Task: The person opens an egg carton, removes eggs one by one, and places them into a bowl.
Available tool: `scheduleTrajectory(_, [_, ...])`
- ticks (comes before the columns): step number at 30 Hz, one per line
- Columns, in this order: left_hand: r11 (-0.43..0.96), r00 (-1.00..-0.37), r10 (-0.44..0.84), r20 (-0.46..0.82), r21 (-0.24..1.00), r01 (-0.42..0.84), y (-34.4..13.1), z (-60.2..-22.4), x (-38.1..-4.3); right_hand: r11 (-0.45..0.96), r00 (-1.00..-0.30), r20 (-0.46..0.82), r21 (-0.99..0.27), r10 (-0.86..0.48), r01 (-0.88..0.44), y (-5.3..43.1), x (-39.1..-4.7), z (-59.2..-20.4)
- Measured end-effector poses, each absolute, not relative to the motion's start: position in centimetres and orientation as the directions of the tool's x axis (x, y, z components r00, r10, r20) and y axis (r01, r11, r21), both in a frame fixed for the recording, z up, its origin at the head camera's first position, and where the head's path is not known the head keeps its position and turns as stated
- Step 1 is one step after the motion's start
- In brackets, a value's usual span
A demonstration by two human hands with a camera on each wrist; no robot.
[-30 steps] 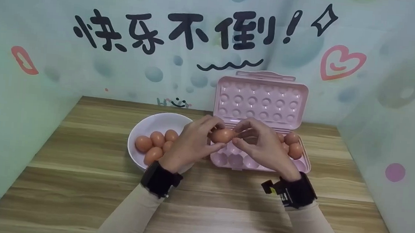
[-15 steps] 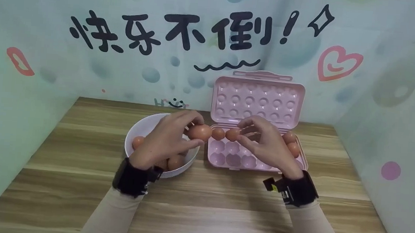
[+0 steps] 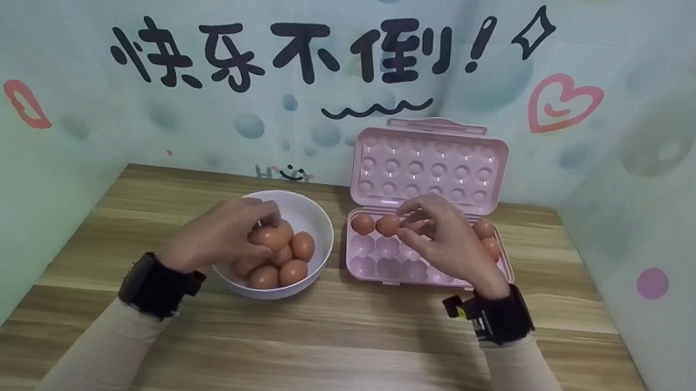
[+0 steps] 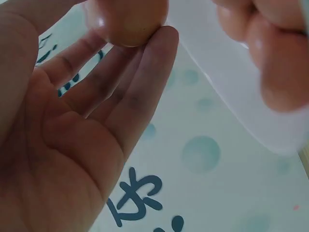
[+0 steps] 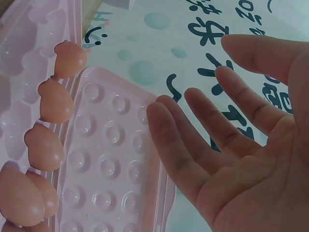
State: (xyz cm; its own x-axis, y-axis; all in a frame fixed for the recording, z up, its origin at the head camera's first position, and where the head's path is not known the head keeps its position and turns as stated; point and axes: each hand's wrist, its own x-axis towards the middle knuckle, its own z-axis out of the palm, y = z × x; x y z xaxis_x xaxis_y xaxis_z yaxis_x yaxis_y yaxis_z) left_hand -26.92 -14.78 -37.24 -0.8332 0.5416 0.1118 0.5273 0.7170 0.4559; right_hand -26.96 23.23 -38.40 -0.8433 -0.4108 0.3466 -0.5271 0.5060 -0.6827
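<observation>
Eggs [image 3: 303,246] lie in the bowl [image 3: 303,209], and the left hand [image 3: 217,235] pinches another egg [image 3: 270,238] over it; above the open pink carton [image 3: 362,265], the right hand [image 3: 446,244] hangs relaxed.

The egg [image 3: 269,238] in the left hand [image 3: 219,234] is orange-brown, the bowl [image 3: 324,221] below that hand white. The egg box [image 3: 377,200] under the right hand [image 3: 443,245] is pale pink. Below both hands the table [image 3: 335,356] is brown-streaked; beyond them the pale blue-green backdrop [image 3: 204,131] shows black writing [image 3: 301,29] and teal dots [image 3: 249,126].
</observation>
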Motion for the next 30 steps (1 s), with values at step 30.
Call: scheduleTrajectory(30, [0.820, -0.847, 0.514, -0.137, 0.370, 0.438, -17.9, -37.5, -26.5, 0.555, -0.829, 0.367, -0.619, -0.421, -0.556, 23.7, -27.2, -38.2])
